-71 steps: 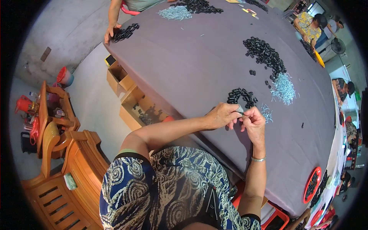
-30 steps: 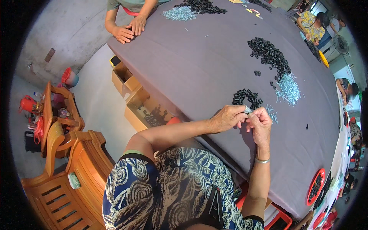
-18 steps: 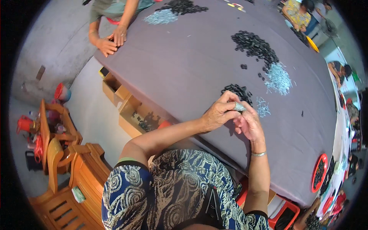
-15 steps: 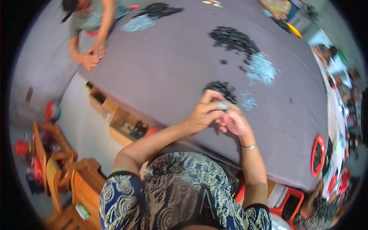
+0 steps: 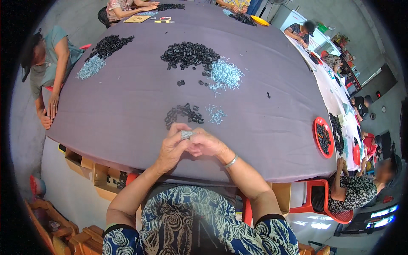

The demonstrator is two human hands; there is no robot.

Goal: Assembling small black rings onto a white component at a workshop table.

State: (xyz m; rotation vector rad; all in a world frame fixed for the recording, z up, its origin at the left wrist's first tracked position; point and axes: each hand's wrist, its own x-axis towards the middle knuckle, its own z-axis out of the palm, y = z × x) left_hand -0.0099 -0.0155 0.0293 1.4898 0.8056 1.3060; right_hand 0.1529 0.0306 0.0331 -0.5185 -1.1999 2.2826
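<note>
Both hands meet over the near edge of the cloth-covered table (image 5: pixel 140 91). My left hand (image 5: pixel 169 148) is closed, with a grey patterned band (image 5: pixel 186 134) around one finger. My right hand (image 5: pixel 208 143) has its fingers curled in against the left one. Whatever sits between the fingertips is too small or hidden to make out. Just beyond the hands lies a small group of short black cylindrical pieces (image 5: pixel 187 114). To its right are scattered thin pale-blue pins (image 5: pixel 216 114).
Farther back are a large black heap (image 5: pixel 187 55) and a pale-blue pin heap (image 5: pixel 226 74). A red tray (image 5: pixel 316 132) of black pieces stands at the right edge. A person (image 5: pixel 55 63) leans at the left side, hands on the table. Open boxes (image 5: pixel 104 178) sit below the near-left edge.
The view has turned and levelled, so the table appears shifted left and more of the room shows at right. My hands stay together in nearly the same pose.
</note>
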